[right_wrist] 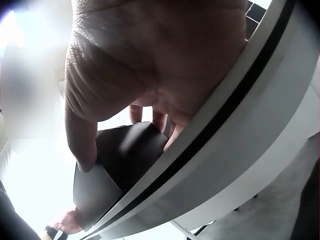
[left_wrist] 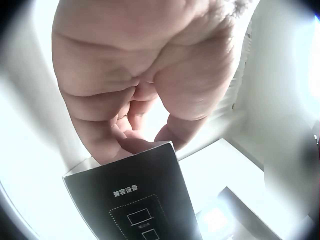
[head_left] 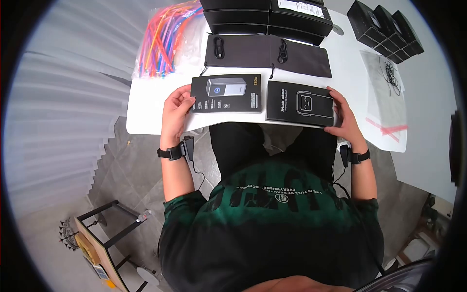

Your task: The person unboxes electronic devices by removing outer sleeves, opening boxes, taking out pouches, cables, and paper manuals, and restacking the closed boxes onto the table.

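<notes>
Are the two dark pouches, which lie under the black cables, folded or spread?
Spread: both pouches lie flat on the table, a bundled cable upon each.

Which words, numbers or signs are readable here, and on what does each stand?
"130W": left box, front
"兼容设备": left box, another panel
"LIFE IS FULL OF": shirt
"EVERYWHERE": shirt
"ART": shirt
Smiling face: right box
Too small or unclear: other print on both boxes, shirt, white label

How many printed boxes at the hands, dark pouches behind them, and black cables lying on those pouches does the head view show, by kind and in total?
Printed boxes: 2
Dark pouches: 2
Black cables: 2
Total: 6
</notes>
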`<state>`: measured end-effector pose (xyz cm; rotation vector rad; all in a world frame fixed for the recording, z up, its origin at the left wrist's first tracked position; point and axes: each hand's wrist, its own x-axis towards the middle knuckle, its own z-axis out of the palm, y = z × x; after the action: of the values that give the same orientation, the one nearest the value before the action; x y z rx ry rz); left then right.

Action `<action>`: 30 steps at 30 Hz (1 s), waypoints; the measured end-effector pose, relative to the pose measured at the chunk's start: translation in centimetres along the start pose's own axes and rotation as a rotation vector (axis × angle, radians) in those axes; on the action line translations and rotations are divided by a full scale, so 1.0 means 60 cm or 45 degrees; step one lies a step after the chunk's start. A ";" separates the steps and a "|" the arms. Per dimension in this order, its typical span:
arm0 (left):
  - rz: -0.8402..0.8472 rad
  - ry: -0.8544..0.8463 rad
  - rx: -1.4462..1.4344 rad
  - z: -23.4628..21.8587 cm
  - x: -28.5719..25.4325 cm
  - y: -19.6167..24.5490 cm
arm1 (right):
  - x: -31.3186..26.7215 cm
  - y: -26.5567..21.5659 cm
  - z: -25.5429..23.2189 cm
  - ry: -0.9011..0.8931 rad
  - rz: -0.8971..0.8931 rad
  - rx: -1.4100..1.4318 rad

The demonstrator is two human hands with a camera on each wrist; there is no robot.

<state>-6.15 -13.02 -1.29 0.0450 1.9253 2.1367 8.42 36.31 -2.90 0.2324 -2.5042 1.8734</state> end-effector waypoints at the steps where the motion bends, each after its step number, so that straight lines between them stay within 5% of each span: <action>1: 0.019 -0.005 0.028 -0.003 0.000 -0.006 | -0.002 0.003 0.002 0.011 -0.003 0.025; 7: 0.666 0.505 0.429 0.012 -0.003 -0.012 | -0.011 0.002 -0.001 0.063 0.062 -0.045; 9: 0.789 0.489 0.415 0.047 -0.019 0.012 | -0.010 0.005 0.000 0.028 0.026 -0.027; 13: 1.083 -0.311 1.018 0.181 -0.058 0.080 | -0.010 0.001 0.000 0.018 0.050 -0.040; 15: 1.063 -0.655 1.172 0.246 -0.053 0.092 | -0.009 0.006 -0.001 0.013 0.035 -0.034; 19: 1.274 -0.672 1.401 0.341 -0.008 0.044 | -0.009 0.001 0.002 0.039 -0.049 -0.059; 22: 1.044 -0.994 1.299 0.384 0.035 0.036 | -0.004 0.014 0.001 0.010 -0.130 -0.023; 25: 0.838 -1.032 1.417 0.398 0.023 0.070 | -0.004 0.013 0.001 0.003 -0.141 -0.013; 30: 0.925 -1.002 1.439 0.388 0.018 0.070 | -0.003 0.007 0.000 -0.007 -0.146 -0.033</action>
<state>-3.34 9.52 5.46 1.6654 2.3797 0.6691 8.56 36.42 -3.32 0.3726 -2.4600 1.7990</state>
